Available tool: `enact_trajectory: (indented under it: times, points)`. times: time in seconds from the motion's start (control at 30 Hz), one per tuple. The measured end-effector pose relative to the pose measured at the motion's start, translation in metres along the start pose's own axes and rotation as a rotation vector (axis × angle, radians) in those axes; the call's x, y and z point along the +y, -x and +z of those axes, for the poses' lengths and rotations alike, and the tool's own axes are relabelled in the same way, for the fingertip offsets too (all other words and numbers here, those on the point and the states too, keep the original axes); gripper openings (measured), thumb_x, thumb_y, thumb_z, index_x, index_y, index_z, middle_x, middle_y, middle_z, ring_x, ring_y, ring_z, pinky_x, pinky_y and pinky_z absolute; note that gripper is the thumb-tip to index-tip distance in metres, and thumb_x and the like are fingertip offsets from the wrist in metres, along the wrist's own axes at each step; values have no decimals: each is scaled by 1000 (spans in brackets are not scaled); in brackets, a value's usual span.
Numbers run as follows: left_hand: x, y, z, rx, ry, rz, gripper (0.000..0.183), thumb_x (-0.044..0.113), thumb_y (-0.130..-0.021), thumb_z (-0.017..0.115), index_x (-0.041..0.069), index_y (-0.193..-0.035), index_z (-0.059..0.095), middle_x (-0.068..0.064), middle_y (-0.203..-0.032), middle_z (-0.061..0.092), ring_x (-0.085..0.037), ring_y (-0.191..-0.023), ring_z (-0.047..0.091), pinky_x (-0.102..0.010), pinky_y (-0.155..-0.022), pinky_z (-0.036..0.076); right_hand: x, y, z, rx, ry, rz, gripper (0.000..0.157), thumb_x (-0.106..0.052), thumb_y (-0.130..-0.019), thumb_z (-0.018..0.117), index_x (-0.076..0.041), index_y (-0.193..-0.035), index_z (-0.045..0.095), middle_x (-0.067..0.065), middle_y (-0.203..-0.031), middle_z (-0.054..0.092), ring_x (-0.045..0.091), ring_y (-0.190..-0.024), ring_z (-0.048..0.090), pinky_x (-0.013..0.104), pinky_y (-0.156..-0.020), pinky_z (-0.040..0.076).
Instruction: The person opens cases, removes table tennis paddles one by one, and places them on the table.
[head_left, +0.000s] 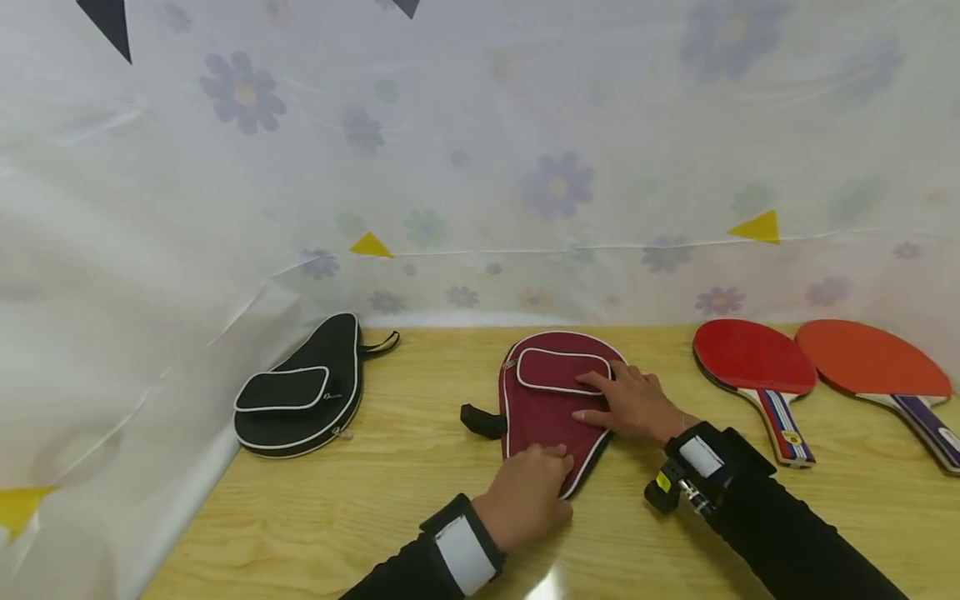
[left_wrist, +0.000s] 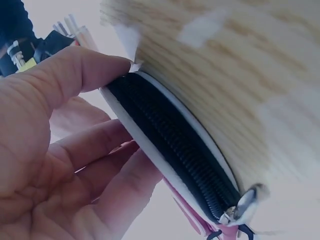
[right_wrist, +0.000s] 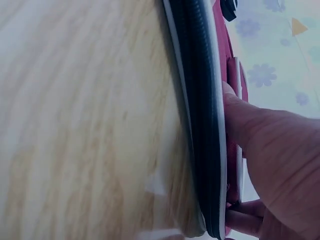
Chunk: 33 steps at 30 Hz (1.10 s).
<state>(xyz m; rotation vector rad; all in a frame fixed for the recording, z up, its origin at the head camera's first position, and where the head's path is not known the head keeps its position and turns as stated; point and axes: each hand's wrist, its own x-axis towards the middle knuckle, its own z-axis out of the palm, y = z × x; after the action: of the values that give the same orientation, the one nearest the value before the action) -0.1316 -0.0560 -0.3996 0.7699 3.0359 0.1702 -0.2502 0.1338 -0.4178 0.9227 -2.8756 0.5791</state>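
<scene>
A maroon table tennis bat case (head_left: 543, 421) with white piping and a front pocket lies flat on the table. My left hand (head_left: 525, 496) is at its narrow near end. In the left wrist view the thumb presses the case's zipped edge (left_wrist: 167, 140) while the fingers lie over the top face, pinching that end. A metal zip pull (left_wrist: 245, 207) hangs at the zip's end. My right hand (head_left: 636, 404) rests on the right side with fingers spread over the pocket and face. The right wrist view shows its thumb (right_wrist: 250, 120) on the maroon face beside the zipped edge.
A black bat case (head_left: 300, 425) with white piping lies to the left on the wooden table (head_left: 300, 525). To the right are a red bat (head_left: 753, 354) and an orange-red bat (head_left: 873, 358). A flowered plastic sheet (head_left: 480, 167) hangs behind and along the left.
</scene>
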Motion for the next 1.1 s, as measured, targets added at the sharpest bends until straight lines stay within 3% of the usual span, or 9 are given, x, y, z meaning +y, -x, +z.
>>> enact_trajectory:
  times: [0.13,0.4,0.67,1.1]
  points:
    - [-5,3,-2,-9,32,-2,44,14,-76,80,7,-119,75,-7,-124,70,-20,-108,69,-32,-84,57,-2,4,-1,-2,-5,8,60,-49,-88,74,-13,-136,62,32,-130,51,46,-112,50,65,-87,41]
    - [-17,8,-3,4,67,3,40,9,-73,82,7,-111,73,-4,-113,70,-16,-97,69,-29,-77,56,-7,12,-5,-6,7,13,61,-50,-84,78,-12,-128,64,33,-126,49,48,-108,49,69,-82,44]
    - [-30,16,-6,11,96,-12,34,5,-71,82,11,-102,68,3,-91,59,-8,-78,59,-25,-65,50,-9,16,-4,-19,-34,-9,54,-44,-80,83,-8,-116,63,29,-115,51,44,-102,46,56,-74,51]
    - [-42,23,-5,56,106,-39,34,3,-68,81,11,-96,64,2,-92,58,-10,-81,57,-26,-65,50,-14,26,-8,-19,22,-46,49,-43,-81,82,-7,-111,68,21,-102,53,35,-90,50,49,-69,52]
